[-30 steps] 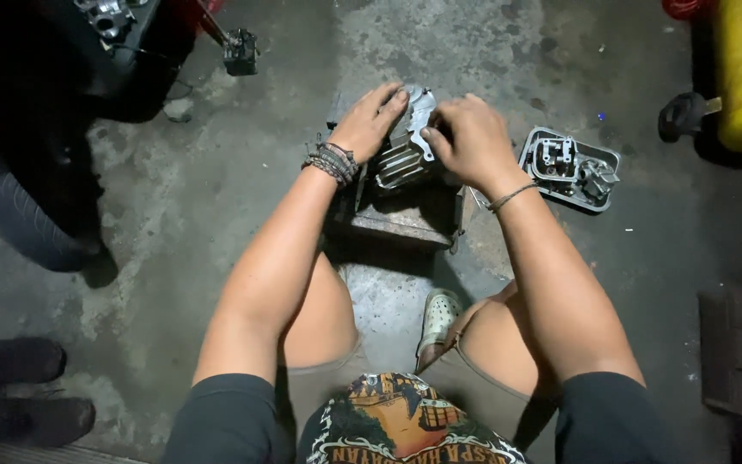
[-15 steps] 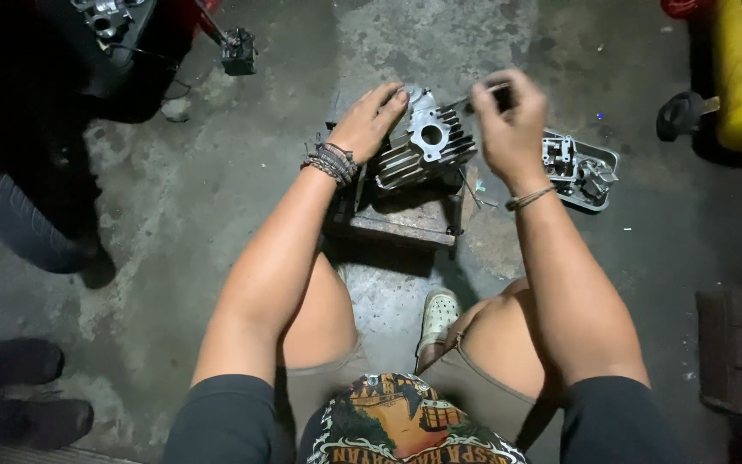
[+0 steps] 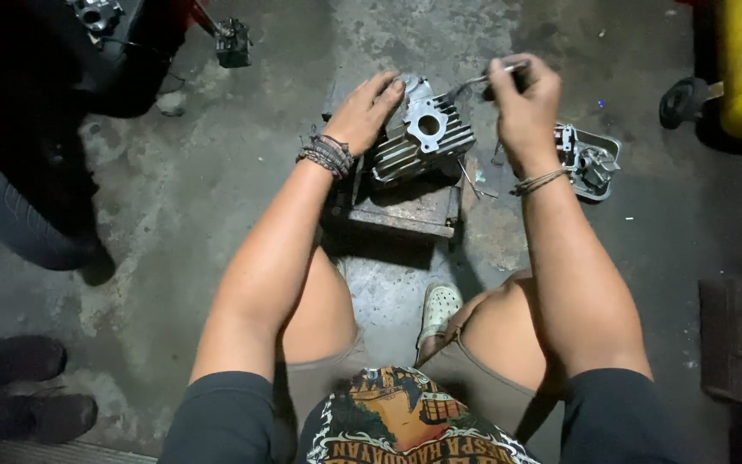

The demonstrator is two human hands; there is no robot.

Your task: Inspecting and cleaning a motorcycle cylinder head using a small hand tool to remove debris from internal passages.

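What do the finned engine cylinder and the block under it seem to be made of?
Finned engine cylinder: likely cast aluminium, with a pale grey matte sheen and thin moulded fins. Block beneath: brown, dull and worn, possibly wood or rusty metal; the look leaves it open.

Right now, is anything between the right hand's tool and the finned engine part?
Nothing visible. The right hand holds a thin metal tool just above the finned engine cylinder, which the left hand steadies from the far side.
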